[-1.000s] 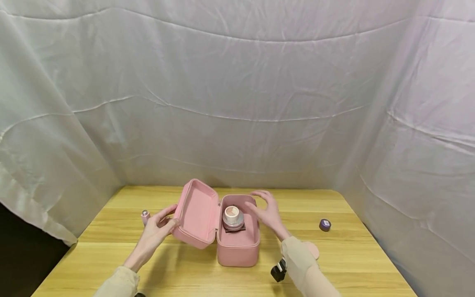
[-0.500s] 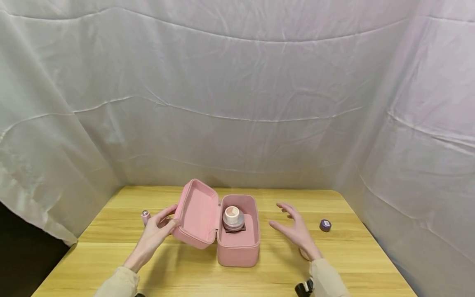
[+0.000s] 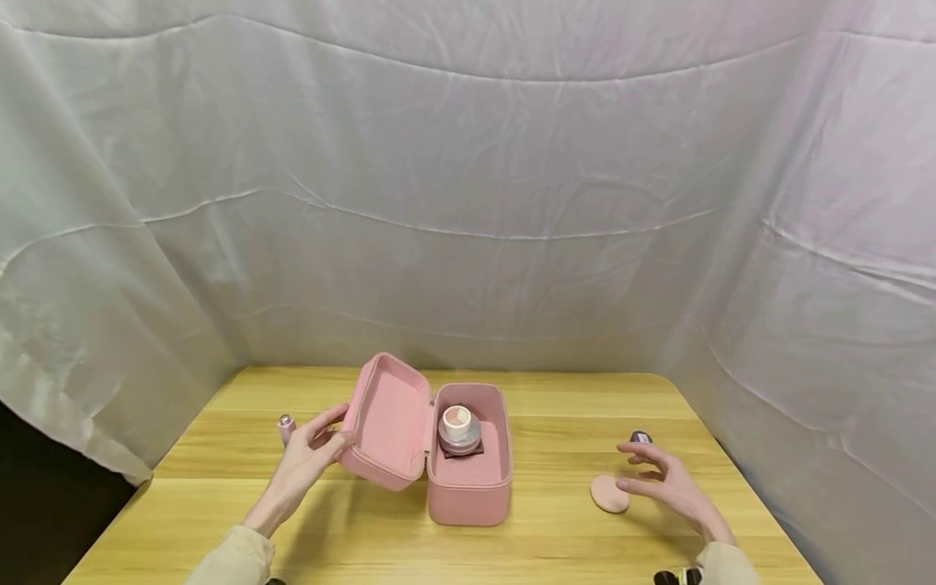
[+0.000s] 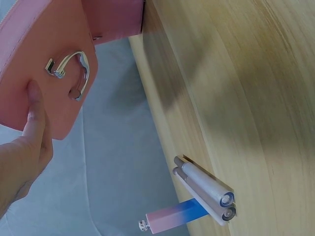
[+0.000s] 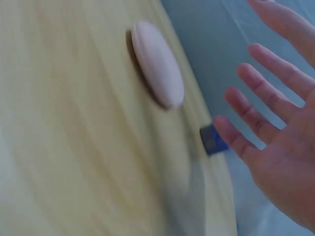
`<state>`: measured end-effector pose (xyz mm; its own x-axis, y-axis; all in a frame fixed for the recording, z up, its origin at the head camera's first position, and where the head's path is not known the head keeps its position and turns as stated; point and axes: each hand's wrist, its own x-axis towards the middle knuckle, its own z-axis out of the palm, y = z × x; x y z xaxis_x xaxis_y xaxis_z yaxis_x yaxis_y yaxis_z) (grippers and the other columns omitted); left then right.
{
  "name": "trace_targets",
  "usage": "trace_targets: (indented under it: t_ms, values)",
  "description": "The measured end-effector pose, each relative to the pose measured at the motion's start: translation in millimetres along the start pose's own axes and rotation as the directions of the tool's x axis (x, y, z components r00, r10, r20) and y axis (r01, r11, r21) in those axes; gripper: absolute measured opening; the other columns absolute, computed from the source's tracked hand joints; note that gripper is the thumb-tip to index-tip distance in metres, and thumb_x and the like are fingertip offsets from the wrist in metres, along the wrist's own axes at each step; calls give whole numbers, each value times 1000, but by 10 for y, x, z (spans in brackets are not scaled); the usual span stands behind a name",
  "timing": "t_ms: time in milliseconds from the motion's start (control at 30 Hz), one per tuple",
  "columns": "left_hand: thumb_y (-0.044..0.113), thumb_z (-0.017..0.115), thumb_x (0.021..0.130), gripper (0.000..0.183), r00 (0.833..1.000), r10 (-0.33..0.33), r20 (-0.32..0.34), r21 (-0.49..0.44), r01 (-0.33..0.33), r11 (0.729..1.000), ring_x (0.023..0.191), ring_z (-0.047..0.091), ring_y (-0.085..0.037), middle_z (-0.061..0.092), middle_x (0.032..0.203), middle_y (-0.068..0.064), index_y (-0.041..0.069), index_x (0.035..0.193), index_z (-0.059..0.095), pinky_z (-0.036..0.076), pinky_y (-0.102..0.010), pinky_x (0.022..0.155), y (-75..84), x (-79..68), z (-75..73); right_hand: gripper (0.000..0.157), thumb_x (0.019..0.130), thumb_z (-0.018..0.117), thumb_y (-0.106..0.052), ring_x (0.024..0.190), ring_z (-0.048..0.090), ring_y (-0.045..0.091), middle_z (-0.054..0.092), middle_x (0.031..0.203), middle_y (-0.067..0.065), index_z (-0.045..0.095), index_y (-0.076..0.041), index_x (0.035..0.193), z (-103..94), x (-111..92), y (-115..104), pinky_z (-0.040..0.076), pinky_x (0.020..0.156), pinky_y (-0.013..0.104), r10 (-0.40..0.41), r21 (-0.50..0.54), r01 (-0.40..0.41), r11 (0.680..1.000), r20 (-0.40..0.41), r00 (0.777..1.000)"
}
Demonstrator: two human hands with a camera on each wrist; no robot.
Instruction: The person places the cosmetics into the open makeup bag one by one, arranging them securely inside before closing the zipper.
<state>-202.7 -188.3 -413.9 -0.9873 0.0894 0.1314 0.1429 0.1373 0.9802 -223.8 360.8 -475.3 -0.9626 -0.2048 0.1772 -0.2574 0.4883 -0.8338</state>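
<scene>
My left hand (image 3: 303, 455) holds the raised lid of a pink cosmetic case (image 3: 470, 504), thumb at the rim and fingers against the outside. A metal-fitted handle (image 4: 74, 73) shows on the lid's outer face in the left wrist view. Inside the case, a small round pot with a tri-colour top (image 3: 457, 418) sits on a larger clear round container (image 3: 461, 445), with a dark flat item beneath. On the right, my right hand (image 3: 676, 491) hovers with spread fingers beside a pale pink powder puff (image 3: 608, 495). Just beyond it is a small dark purple jar (image 3: 640, 437), partly hidden by the hand in the right wrist view.
Left of the case stands a pink-and-blue tube (image 4: 172, 216) with a silvery tip, next to two slim pale tubes (image 4: 204, 184) lying on the wooden table (image 3: 556, 536). Grey-white fabric (image 3: 468, 203) hangs around the table's back and sides.
My right hand has moved from the case's right rim out to the right, over to the powder puff, which is now uncovered. The left hand and lid stay in place.
</scene>
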Motion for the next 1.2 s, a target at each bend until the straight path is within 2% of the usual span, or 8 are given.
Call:
trace_targets:
  t_ms: [167, 367, 600, 800, 933, 1000, 1100, 1200]
  values:
    - [13, 56, 101, 60, 1000, 3, 3, -11, -3, 1000, 102, 60, 9, 39, 154, -28, -6, 153, 33, 54, -13, 87, 2, 6, 7, 57, 88, 76, -13, 110, 55, 0, 62, 130, -2, 55, 5, 137, -108, -76, 162, 55, 90, 25, 12, -12, -11, 1000, 115, 993]
    - [11, 55, 102, 59, 1000, 3, 7, -19, -3, 1000, 103, 60, 8, 38, 154, -29, -6, 153, 32, 54, -13, 87, -6, 5, 16, 61, 86, 77, -11, 110, 57, -1, 63, 131, -17, 51, 11, 136, -134, -115, 235, 52, 90, 21, -39, 0, 40, 999, 240, 970]
    - [11, 56, 101, 58, 1000, -6, 0, -15, 6, 1000, 102, 61, 8, 39, 155, -27, -5, 153, 33, 54, -13, 87, 7, 11, 22, 73, 84, 79, -16, 118, 50, -9, 50, 148, 27, 46, 6, 146, -66, -73, 238, 43, 97, 14, 39, 1, -41, 999, 301, 953]
    - [10, 55, 102, 58, 1000, -8, 1, -13, 8, 1000, 103, 60, 9, 38, 155, -28, -6, 153, 33, 53, -13, 87, 12, 4, 21, 80, 81, 82, -14, 119, 41, -19, 35, 156, 33, 44, 1, 149, -8, -47, 206, 37, 99, 9, 65, 40, -85, 996, 346, 936]
    - [10, 54, 101, 58, 1000, -14, 2, -11, 14, 1000, 103, 60, 9, 38, 156, -28, -5, 153, 32, 53, -13, 87, 18, -1, 19, 81, 77, 82, -15, 119, 33, -25, 34, 155, 34, 46, -2, 148, 17, -43, 187, 35, 101, 9, 53, -19, -50, 999, 341, 939]
    - [9, 54, 101, 58, 1000, -16, -1, -11, 16, 1000, 103, 60, 10, 38, 156, -28, -5, 153, 32, 54, -13, 87, 19, -2, 16, 81, 75, 82, -16, 128, 35, -14, 36, 153, 33, 48, -3, 147, 31, -32, 177, 35, 102, 11, 41, -66, -20, 998, 337, 941]
    - [9, 54, 102, 58, 1000, -18, -1, -7, 18, 1000, 103, 60, 10, 37, 156, -27, -5, 154, 32, 53, -13, 87, 21, -5, 8, 81, 75, 82, -17, 137, 41, 18, 38, 150, 31, 48, -3, 147, 60, -12, 174, 37, 103, 14, 35, -104, 1, 995, 341, 939]
    - [10, 54, 102, 59, 1000, -15, -2, -4, 15, 1000, 103, 60, 10, 37, 156, -27, -5, 154, 32, 53, -12, 87, 19, -4, 3, 79, 76, 82, -15, 135, 42, 27, 40, 147, 30, 48, -1, 146, 87, -2, 187, 38, 101, 11, 27, -90, 5, 996, 345, 938]
